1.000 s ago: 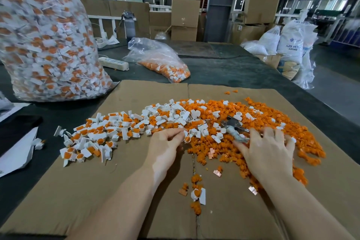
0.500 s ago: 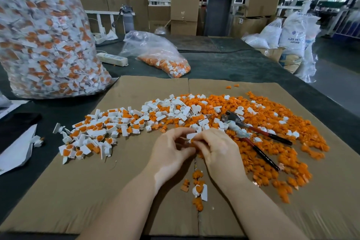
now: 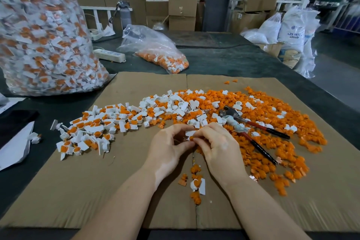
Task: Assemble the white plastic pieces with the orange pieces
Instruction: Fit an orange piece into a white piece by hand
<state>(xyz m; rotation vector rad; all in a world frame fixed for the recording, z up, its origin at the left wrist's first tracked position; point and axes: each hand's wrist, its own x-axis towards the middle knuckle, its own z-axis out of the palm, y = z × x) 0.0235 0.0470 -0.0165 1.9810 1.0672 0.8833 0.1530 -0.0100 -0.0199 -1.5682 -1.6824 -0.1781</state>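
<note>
Orange and white bits are lying everywhere on a flattened cardboard sheet (image 3: 116, 191) that's covering a dark table (image 3: 233, 60). Both hands are meeting at the middle of the sheet: the left hand (image 3: 169, 148) and the right hand (image 3: 216, 146) are curling their fingertips in on a white plastic piece (image 3: 190, 133) with an orange piece (image 3: 191, 138) tucked right under it, both hands pinching the pair between them. Just beyond the hands, a big spread of loose orange pieces (image 3: 272, 142) is running off to the right, mixed white ones (image 3: 171, 103) are sitting near the middle, and a pile of assembled white-and-orange pieces (image 3: 93, 128) is lying to the left. Red-handled pliers (image 3: 253, 132) are resting on the orange heap just right of the right hand. A huge clear bag of finished pieces (image 3: 42, 41) is standing far left, a smaller bag (image 3: 155, 50) is lying further back, with a white power strip (image 3: 110, 55) sitting between them.
</note>
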